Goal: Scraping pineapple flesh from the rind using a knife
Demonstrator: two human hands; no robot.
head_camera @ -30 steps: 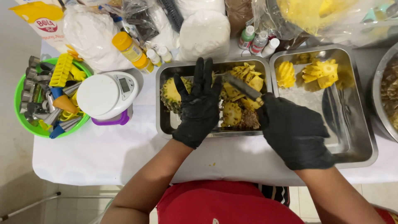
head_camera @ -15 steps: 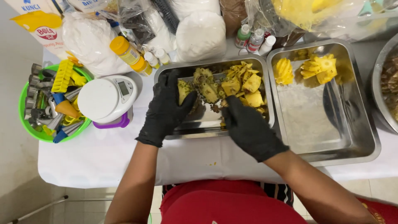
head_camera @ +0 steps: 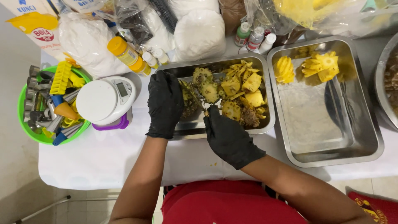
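White cloth covers the table (head_camera: 103, 166), all containers sit on it. Right tray (head_camera: 331, 153), steel, biggest: peeled yellow pineapple pieces (head_camera: 319, 66) at its far end, rest bare. Left tray (head_camera: 186, 130), steel, touching the right tray's side: peel scraps (head_camera: 236, 89) piled in its far right half. Left hand (head_camera: 165, 103), black glove, clamped over a pineapple (head_camera: 190, 103) at that tray's left end. Right hand (head_camera: 228, 135), black glove, at the tray's near edge, closed on a knife (head_camera: 198, 99); blade lies against the fruit. Hands apart, close. Green bowl (head_camera: 25, 124) at the table's left edge, full of metal cutters and plastic tools. White scale (head_camera: 103, 99) between bowl and left tray. Far edge: white bags (head_camera: 199, 33), orange-capped bottle (head_camera: 128, 56), small bottles (head_camera: 255, 37). Another steel bowl (head_camera: 383, 83) at the right edge, contents unclear.
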